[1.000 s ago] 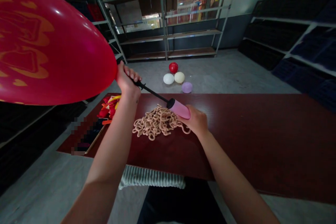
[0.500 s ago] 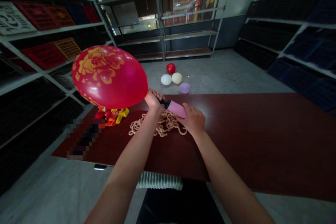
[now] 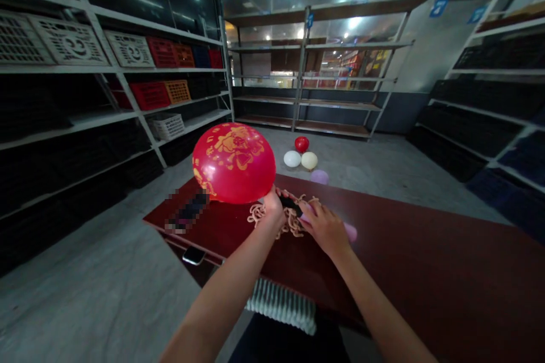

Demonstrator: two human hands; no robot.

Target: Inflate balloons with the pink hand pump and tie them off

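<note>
A large red balloon [image 3: 236,161] with gold printing stands out to the left of my left hand [image 3: 275,208]. That hand is closed around the balloon's neck, at the dark front end of a hand balloon pump [image 3: 351,232]. The neck itself is hidden by my fingers. My right hand [image 3: 327,229] wraps the pump's pink body, whose rounded end sticks out past my palm. Below both hands, a tangle of beige, cord-like loops [image 3: 256,213] lies on the dark red table [image 3: 409,249].
Beyond the table's far edge are a red balloon [image 3: 302,144], a white one [image 3: 292,159], a cream one [image 3: 309,160] and a purple one [image 3: 319,177]. A blurred dark object [image 3: 189,212] lies at the table's left. Metal shelving [image 3: 300,76] with crates [image 3: 133,49] surrounds the floor.
The view has tilted up and turned left. The held balloon appears smaller and lower in view. More of the pump's black part shows, and its pink end now extends beyond my right hand.
</note>
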